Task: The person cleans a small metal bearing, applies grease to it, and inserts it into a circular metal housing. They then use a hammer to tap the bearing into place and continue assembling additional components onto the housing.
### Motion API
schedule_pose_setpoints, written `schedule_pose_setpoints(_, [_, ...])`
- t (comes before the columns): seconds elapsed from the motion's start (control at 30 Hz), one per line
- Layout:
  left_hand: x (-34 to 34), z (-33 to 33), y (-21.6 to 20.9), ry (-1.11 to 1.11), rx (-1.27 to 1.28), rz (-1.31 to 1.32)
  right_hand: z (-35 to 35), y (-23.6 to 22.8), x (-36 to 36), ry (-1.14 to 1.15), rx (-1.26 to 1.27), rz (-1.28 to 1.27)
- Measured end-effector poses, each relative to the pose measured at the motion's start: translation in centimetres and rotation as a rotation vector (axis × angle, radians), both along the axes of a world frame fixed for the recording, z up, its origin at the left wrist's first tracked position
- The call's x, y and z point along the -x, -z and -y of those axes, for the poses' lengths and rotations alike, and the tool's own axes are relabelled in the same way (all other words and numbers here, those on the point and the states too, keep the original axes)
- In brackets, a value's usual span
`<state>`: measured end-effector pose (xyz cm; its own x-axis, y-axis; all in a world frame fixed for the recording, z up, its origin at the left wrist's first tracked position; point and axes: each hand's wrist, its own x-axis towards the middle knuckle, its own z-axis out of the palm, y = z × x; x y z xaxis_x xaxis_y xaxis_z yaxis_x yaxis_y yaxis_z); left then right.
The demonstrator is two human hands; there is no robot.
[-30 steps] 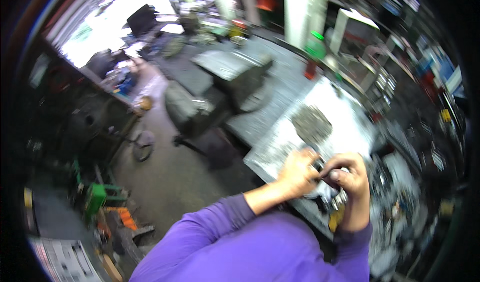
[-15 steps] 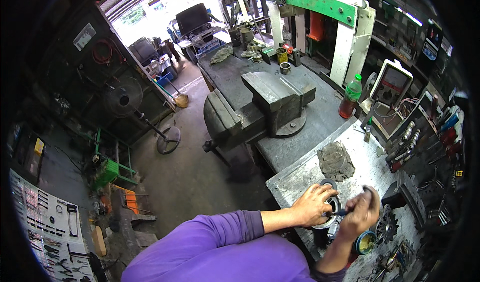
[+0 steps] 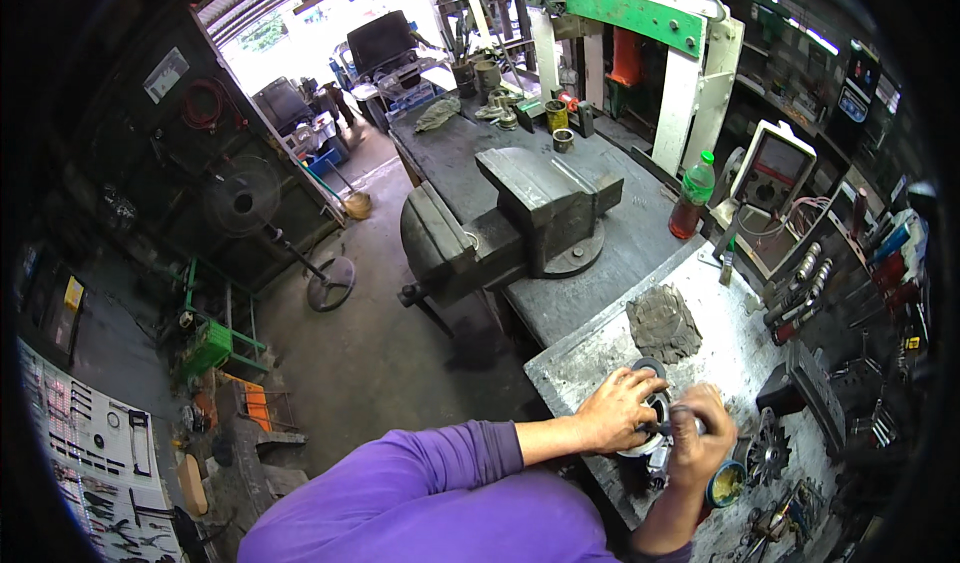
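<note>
A round silver metal housing lies on the pale metal-topped bench, partly hidden under my hands. My left hand presses on it from the left, fingers bent over its rim and opening. A dark ring-shaped part shows just beyond those fingertips. My right hand is closed in a fist at the housing's right side, around a slim dark tool that points left toward the opening; its exact kind is hidden. Close by my right wrist stands an open tin of yellowish grease. To its right lies a finned metal rotor.
A crumpled grey rag lies beyond my hands. A large bench vise stands on the dark bench ahead. A green-capped bottle of red liquid, a meter, sockets and loose small parts sit along the right.
My right hand has moved slightly left and turned, so the dark tool end that stuck up above it no longer shows. My left hand keeps its place on the housing. The view has shifted slightly.
</note>
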<state>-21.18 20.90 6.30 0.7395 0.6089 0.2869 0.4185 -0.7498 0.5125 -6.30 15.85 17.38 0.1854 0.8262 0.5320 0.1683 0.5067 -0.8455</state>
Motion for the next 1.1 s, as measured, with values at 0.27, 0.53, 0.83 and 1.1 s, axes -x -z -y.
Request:
schedule_pose_setpoints(0.27, [0.0, 0.0, 0.1, 0.001, -0.018, -0.01, 0.4, 1.1, -0.4, 0.002, 0.118, -0.31])
schedule_pose_setpoints(0.53, [0.2, 0.1, -0.7, -0.005, -0.02, 0.037, -2.4, -0.7, -3.6, -1.045, 0.208, -0.046])
schedule_pose_setpoints(0.83, [0.2, 0.2, -0.9, 0.002, -0.011, -0.015, 0.7, -0.2, 0.2, -0.039, 0.034, -0.043])
schedule_pose_setpoints(1.1, [0.4, 0.1, 0.0, 0.0, -0.143, 0.076, -3.3, 1.5, -6.4, -0.908, 0.341, 0.106])
